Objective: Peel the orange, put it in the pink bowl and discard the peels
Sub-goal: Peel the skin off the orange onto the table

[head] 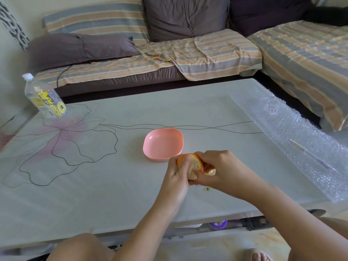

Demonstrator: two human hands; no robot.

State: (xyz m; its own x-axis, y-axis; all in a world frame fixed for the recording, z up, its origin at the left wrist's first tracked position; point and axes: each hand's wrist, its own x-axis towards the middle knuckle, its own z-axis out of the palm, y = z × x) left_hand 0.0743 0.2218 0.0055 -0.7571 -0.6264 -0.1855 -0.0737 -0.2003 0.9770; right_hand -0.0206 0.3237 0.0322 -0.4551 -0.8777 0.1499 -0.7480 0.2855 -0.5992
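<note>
Both hands' grip: orange [191, 165] half-peeled, pith showing.

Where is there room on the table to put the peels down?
Bare table lies left of the pink bowl, across to the bottle. More lies behind the bowl, up to the far edge. Crowded: the right strip under bubble wrap, and in front of the bowl, where left hand and right hand grip the orange.

**Head cam: one wide view, forward and down**

Camera is sitting above and behind the fingers [211, 157], close over them, tilting down across the table [113, 185]. Beyond the fingers the wide lens is taking in the sofa [188, 53].
</note>
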